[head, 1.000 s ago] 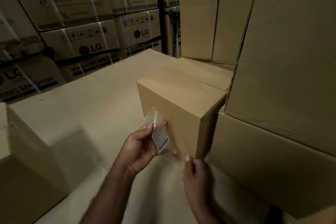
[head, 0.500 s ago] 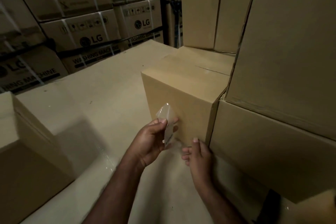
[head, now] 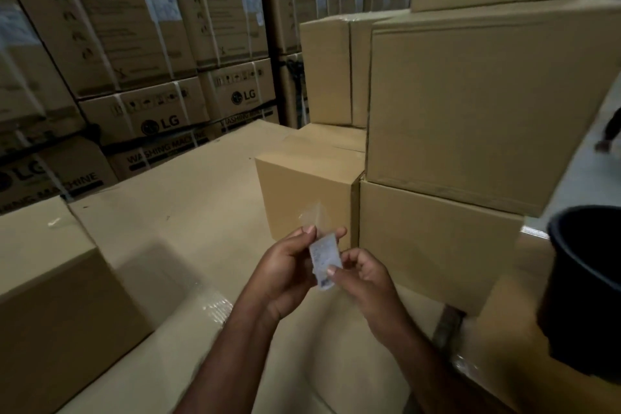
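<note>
A small white printed label in a clear plastic sleeve (head: 323,257) is held between both hands, just in front of a small plain cardboard box (head: 304,190). My left hand (head: 289,270) pinches its upper edge with thumb and fingers. My right hand (head: 364,277) pinches its lower right part with thumb and forefinger. The clear sleeve sticks up above the label. The box stands on a wide flat cardboard surface (head: 188,212), its front face bare.
Larger plain cartons (head: 470,111) are stacked right of the small box. LG washing machine cartons (head: 158,118) form a wall at the back left. A low carton (head: 50,286) sits at the left. A dark round bucket (head: 588,279) stands at the right edge.
My right hand has risen from the surface by the box and taken hold of the label. Both hands have drawn back from the box face. The view has tilted up.
</note>
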`<control>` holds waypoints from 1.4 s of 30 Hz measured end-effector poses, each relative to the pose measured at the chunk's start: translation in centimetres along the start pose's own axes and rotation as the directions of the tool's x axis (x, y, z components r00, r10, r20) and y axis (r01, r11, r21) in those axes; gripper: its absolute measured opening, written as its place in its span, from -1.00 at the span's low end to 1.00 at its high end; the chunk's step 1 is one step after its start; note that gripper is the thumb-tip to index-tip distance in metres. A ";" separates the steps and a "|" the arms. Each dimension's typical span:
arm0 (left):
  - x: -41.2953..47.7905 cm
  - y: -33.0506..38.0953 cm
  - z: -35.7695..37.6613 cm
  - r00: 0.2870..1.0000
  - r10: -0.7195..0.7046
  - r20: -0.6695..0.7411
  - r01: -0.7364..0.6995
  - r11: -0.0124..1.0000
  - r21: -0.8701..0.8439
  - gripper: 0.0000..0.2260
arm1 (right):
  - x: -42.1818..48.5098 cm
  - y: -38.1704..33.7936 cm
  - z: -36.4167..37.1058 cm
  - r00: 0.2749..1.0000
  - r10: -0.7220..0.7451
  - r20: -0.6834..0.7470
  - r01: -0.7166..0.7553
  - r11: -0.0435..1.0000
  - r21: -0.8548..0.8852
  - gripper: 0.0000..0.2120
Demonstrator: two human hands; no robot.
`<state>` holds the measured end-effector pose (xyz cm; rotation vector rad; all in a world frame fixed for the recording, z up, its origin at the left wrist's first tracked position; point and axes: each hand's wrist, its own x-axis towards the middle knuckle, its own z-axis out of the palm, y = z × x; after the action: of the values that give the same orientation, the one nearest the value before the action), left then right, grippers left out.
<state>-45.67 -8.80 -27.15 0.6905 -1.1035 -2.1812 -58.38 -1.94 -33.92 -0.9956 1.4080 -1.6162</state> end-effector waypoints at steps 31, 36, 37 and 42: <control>6.0 -12.2 28.1 0.944 0.086 0.318 -0.231 0.860 0.454 -0.92 | -14.5 -14.7 -30.6 0.718 -0.261 -0.646 -0.004 0.925 -0.379 -0.92; 11.8 -15.5 31.1 0.971 -0.051 0.232 -0.105 0.784 0.612 -0.86 | -11.3 -13.3 -37.8 0.708 -0.292 -0.643 -0.118 0.849 -0.515 -0.91; 12.7 -16.2 31.6 0.973 -0.078 0.216 -0.080 0.767 0.637 -0.85 | -10.7 -12.9 -39.1 0.705 -0.300 -0.642 -0.144 0.827 -0.543 -0.90; 16.8 -18.7 33.6 0.988 -0.035 0.149 -0.094 0.631 0.770 -0.81 | -8.1 -11.2 -44.5 0.687 -0.335 -0.645 -0.272 0.704 -0.655 -0.89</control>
<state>-84.86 6.15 -28.30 0.8466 -2.1760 -1.6625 -96.21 24.49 -27.35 -0.7563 2.7682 -1.5633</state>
